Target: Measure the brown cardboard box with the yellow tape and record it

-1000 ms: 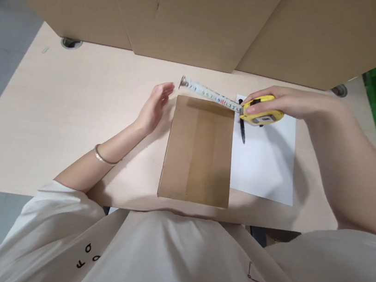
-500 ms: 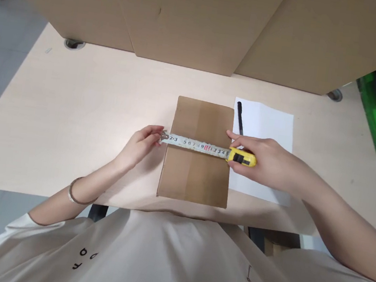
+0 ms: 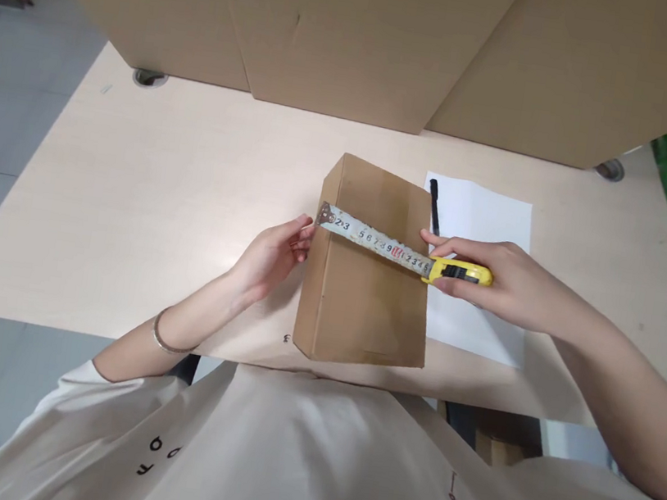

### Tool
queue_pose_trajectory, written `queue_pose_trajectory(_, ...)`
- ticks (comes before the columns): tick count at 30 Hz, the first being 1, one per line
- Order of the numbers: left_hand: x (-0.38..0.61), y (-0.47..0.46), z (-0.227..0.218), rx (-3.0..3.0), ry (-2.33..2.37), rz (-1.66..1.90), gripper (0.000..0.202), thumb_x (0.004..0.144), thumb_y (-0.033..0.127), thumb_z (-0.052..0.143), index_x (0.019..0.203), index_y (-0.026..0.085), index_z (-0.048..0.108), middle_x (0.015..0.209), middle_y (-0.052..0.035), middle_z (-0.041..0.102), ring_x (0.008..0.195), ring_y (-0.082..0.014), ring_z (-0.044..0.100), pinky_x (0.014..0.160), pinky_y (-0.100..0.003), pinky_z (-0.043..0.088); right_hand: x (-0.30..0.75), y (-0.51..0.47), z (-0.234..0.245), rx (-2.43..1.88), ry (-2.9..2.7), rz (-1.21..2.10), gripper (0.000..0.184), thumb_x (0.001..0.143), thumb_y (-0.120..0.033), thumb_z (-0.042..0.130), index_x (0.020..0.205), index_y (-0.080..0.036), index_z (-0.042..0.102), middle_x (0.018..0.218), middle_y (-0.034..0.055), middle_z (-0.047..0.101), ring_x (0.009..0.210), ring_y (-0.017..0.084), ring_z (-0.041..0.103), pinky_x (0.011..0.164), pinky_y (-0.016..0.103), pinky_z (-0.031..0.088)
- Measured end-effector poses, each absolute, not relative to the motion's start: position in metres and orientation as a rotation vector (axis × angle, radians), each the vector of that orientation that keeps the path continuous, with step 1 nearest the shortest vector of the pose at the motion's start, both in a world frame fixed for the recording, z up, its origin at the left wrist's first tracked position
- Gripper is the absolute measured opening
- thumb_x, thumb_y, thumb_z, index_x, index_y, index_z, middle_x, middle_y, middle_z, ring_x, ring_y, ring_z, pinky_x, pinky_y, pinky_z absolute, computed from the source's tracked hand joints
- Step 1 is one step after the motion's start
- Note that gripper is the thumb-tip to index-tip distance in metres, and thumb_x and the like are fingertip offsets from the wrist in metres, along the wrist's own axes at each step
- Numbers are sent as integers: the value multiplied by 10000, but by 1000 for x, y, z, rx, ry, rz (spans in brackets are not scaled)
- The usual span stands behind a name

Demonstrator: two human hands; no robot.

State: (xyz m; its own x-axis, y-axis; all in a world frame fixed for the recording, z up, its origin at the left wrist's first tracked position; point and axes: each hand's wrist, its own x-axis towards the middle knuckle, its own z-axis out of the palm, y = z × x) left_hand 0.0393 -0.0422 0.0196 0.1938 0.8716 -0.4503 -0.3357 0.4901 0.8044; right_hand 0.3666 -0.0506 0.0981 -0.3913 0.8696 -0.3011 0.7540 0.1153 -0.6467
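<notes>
While the right hand (image 3: 506,281) is closed snugly around a yellow tape measure (image 3: 467,273), one of its fingers pokes out toward the near edge of the box, and I can't tell from where I'm standing if it's actually touching the cardboard. Coming out of that hand's grip, the blade (image 3: 369,240) runs over to the left, lying at a slant across the brown cardboard box (image 3: 371,313) that sits between the two hands, with its side facing the left hand partly showing. The metal hook (image 3: 324,214) is right at that same side, just past the left fingertips.

As for the left hand (image 3: 270,262), it's about half open, fingers loosely curled, and I don't see it gripping anything. Its fingertips are right up by the box and hook, but whether they make contact, no clue. There's a bracelet (image 3: 164,334) on that wrist.

Underneath the right hand is a sheet of white paper (image 3: 489,222) on the counter (image 3: 160,201), with a black pen (image 3: 435,205) lying just beyond the fingertips. Further out past both hands, big cardboard panels (image 3: 351,37) stand along the back.
</notes>
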Motion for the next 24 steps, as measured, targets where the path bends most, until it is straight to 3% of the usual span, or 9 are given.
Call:
queue_pose_trajectory(3,46,-48,24,812,1002,961,301,895,511,768,1062,261,780,1136,-54,769,1093,-242,689,922,-371,565,364,-54,95,-1611,-2178,1173,293,886,-503,688,1010,-238,713,1492,97,647,1490,392,519,1017,451,530)
queue_pose_trajectory(7,54,-55,39,1031,994,1038,458,929,517,718,1345,329,693,1508,-32,641,1487,-294,517,1183,-417,489,356,-56,90,-1558,-2029,1380,304,886,-524,711,983,-236,686,1370,90,722,1444,372,574,829,357,567)
queue_pose_trajectory(9,60,-56,48,1067,956,1068,494,939,526,675,1398,346,649,1542,-16,613,1525,-294,484,1207,-426,486,348,-56,85,-1516,-1939,1492,338,876,-535,728,996,-222,687,1374,94,715,1370,349,631,788,324,556)
queue_pose_trajectory(13,72,-55,62,1014,853,1053,555,949,487,580,1494,389,537,1515,24,624,1434,-297,582,1137,-480,565,329,-53,66,-1389,-1785,1701,405,810,-526,757,1008,-177,700,1235,118,743,1127,285,719,832,326,560)
queue_pose_trajectory(15,77,-54,63,1039,850,1062,626,921,435,624,1529,437,472,1613,58,532,1465,-304,558,1133,-480,567,324,-52,58,-1373,-1671,1806,446,771,-513,759,1040,-161,699,1115,117,754,1011,259,724,806,325,563)
queue_pose_trajectory(18,81,-52,59,1118,861,1114,729,877,382,698,1543,477,417,1747,109,331,1591,-311,409,1217,-450,495,332,-48,57,-1382,-1564,1895,512,717,-513,789,1071,-158,691,1030,111,757,885,233,713,738,310,550)
queue_pose_trajectory(21,82,-53,53,1153,837,1105,674,898,419,677,1526,458,434,1753,97,323,1624,-319,355,1261,-458,448,357,-38,77,-1423,-1672,1817,473,746,-547,798,1024,-178,695,1018,100,757,835,217,697,692,296,514)
queue_pose_trajectory(24,81,-47,47,1149,828,1123,593,929,490,620,1500,422,473,1744,73,348,1649,-314,309,1302,-464,394,383,-22,107,-1550,-1850,1614,491,794,-616,783,1017,-183,724,1007,104,744,883,239,686,741,322,505)
